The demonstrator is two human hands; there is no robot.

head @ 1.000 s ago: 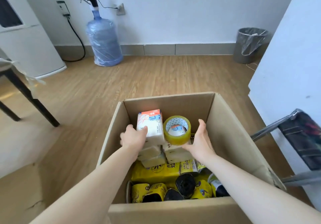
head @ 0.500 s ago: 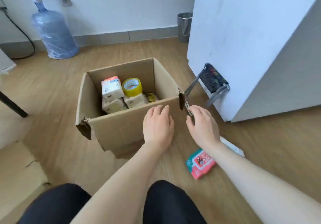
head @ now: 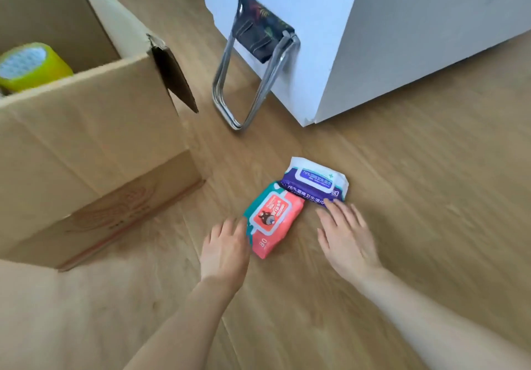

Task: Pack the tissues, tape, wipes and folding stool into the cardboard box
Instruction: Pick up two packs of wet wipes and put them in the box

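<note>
Two wipes packs lie on the wooden floor: a coral and teal pack (head: 273,220) and a purple and white pack (head: 316,183) that overlaps its far corner. My left hand (head: 224,252) rests open at the coral pack's near left edge. My right hand (head: 344,237) is open with fingertips at the purple pack's near edge. The cardboard box (head: 94,128) stands open at the left, with a yellow tape roll (head: 31,66) showing inside. The folding stool (head: 255,56), folded, leans against a white cabinet.
The white cabinet (head: 373,30) stands at the upper right, its corner close to the wipes. A loose box flap (head: 175,76) sticks out toward the stool. Bare wooden floor (head: 431,197) stretches to the right.
The view has swung from inside the box down to the floor on its right. Both hands left the box and dropped to the two wipes packs.
</note>
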